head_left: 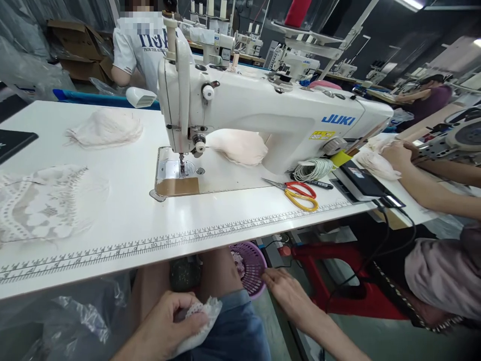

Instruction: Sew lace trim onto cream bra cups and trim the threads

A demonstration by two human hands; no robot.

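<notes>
My left hand (175, 321) is closed around a bunched piece of white lace fabric (205, 321) above my lap. Below the table edge, my right hand (285, 291) has its fingers bent at the rim of a purple plastic basket (260, 273); some pale fabric lies inside it. In front of me stands a white sewing machine (240, 105), its needle and presser foot over the bare metal plate. A flat lace piece (48, 203) lies on the left of the table, and a pale fabric bundle (108, 128) lies behind it. More pale fabric (240, 146) shows behind the machine bed.
Red-and-yellow-handled scissors (300, 194), a coil of pale cord (312, 170) and a black box (358, 180) lie at the table's right. A printed ruler runs along the front edge. At right, a co-worker's arm (417, 180) rests near fabric; a red stool (338, 286) stands below.
</notes>
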